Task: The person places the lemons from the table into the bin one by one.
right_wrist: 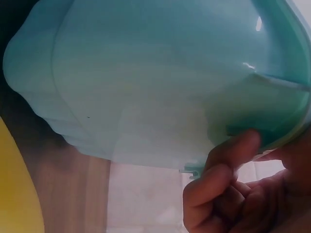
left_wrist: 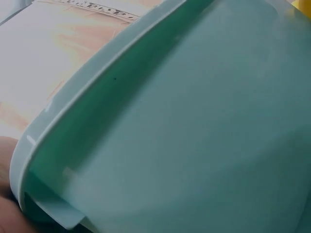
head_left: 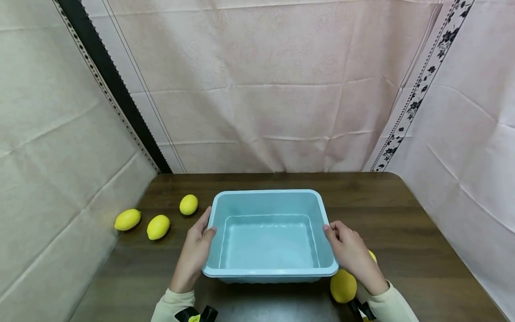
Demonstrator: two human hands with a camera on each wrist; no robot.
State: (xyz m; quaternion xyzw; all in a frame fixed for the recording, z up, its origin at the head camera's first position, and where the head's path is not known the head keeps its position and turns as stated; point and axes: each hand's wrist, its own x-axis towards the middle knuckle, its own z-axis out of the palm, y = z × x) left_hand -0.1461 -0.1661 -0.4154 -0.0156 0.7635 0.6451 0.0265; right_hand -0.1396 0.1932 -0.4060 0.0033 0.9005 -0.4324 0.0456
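Note:
A light blue rectangular plastic basin [head_left: 269, 243] is held level or nearly so over the middle of the table, with nothing inside it. Whether its bottom touches the tabletop I cannot tell. My left hand [head_left: 196, 250] grips the left rim, thumb on top and fingers at the outer side. At the right rim, my right hand [head_left: 351, 251] pinches the edge; its curled fingers [right_wrist: 214, 187] show below the rim in the right wrist view. In the left wrist view the basin's outer wall [left_wrist: 194, 121] fills most of the picture.
Three yellow lemons, one at the far left [head_left: 128, 219], one nearer [head_left: 158, 227] and one farther back [head_left: 188, 205], lie left of the basin. By the right forearm is another lemon [head_left: 343, 286], with more yellow partly hidden. Pale cloth [head_left: 257, 89] hangs around the wooden table [head_left: 418, 268].

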